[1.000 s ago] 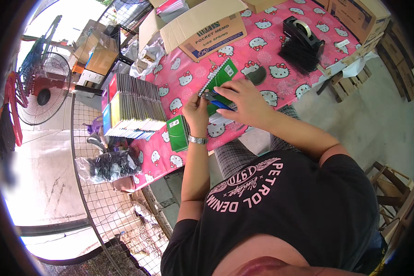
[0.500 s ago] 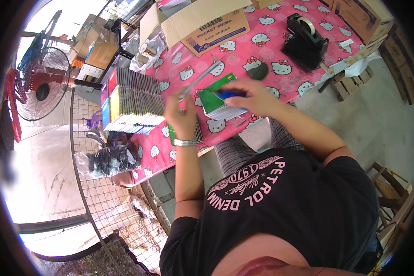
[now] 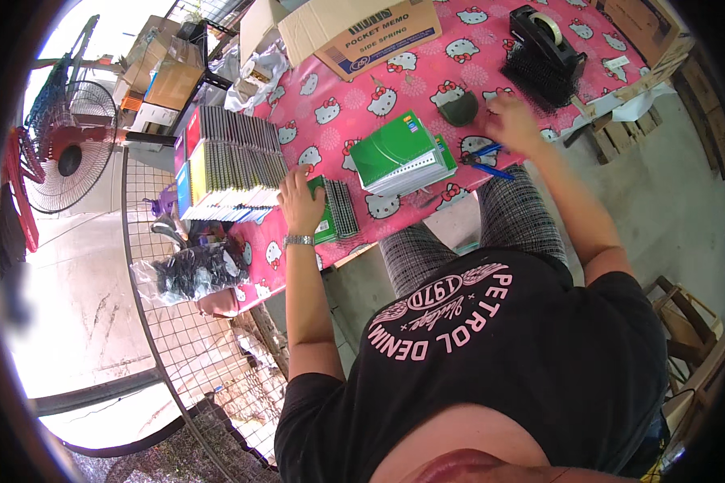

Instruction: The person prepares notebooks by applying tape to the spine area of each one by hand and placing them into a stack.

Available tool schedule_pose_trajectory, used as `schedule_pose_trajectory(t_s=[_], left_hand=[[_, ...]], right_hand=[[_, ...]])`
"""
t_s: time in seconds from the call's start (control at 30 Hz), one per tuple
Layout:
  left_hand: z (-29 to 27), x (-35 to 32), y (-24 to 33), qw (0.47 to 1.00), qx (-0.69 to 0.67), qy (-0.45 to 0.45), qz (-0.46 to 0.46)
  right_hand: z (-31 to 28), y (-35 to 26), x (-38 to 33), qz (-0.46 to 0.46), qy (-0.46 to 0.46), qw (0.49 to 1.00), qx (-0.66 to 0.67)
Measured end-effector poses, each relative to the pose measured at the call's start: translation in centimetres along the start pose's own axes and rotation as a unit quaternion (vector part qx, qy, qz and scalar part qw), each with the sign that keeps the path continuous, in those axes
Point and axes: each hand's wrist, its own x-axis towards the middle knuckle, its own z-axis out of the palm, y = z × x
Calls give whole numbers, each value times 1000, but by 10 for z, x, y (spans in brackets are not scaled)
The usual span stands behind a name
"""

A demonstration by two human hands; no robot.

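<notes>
L. hand (image 3: 300, 205), fingers part-bent, on green spiral notebooks (image 3: 340, 211) nr. front edge of tabletop (image 3: 419, 92); grip unclear. R. hand (image 3: 511, 126), blurred, loosely spread, empty, nr. blue-handled pliers (image 3: 493, 171) at same edge. Betw. hands, nr. that edge: green-covered paper stack (image 3: 388, 150).

Carton (image 3: 391, 39), top centre: lines of dark capitals on front, small emblem on blue band. Black T-shirt (image 3: 475, 362), lower centre: pale pink capitals in a curved row, script line, four-digit number in oval. Green notebooks (image 3: 327, 211), left of centre: white label (image 3: 323, 227), print too small. Brown box (image 3: 638, 30), upper right: dark print, illegible.
</notes>
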Motion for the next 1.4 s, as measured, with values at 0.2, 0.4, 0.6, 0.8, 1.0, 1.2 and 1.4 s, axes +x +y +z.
schedule_pose_trajectory(t_s=[0.2,0.4,0.6,0.8,1.0,1.2,1.4], left_hand=[[20,-43,-33,970,-179,-40,-163],[19,-44,-42,968,-206,-22,-142],[-19,-1,43,981,-141,133,19],[-56,1,156,964,-115,23,240],[-61,4,142,954,-117,-19,274],[-53,10,140,960,-83,33,265],[-66,31,130,949,-180,-35,257]], right_hand=[[-4,63,46,100,47,971,-210],[0,76,61,72,-50,959,-269],[-33,44,69,93,85,981,-146],[-56,-29,73,42,139,989,40],[-73,-77,46,-84,116,960,242],[-71,-95,38,-85,67,963,246],[-71,-94,37,-97,57,957,269]])
